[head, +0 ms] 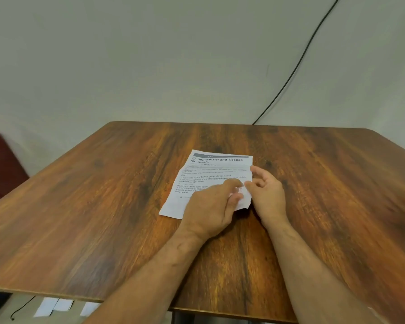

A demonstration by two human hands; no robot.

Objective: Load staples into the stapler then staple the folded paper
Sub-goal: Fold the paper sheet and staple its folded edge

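Observation:
A printed white paper (211,174) headed "Warm Water and Tissues for Guests" lies on the wooden table (103,218) near its middle. My left hand (211,209) rests over the paper's near right part and pinches its lifted lower right corner. My right hand (267,192) meets that same corner from the right, its thumb and fingertips touching the raised edge while the other fingers spread loosely. Neither a stapler nor staples appear in view.
A black cable (297,64) runs down the pale wall to the table's far edge. A dark red seat (0,164) stands at the left. White paper pieces (54,306) lie on the floor below the table's near edge.

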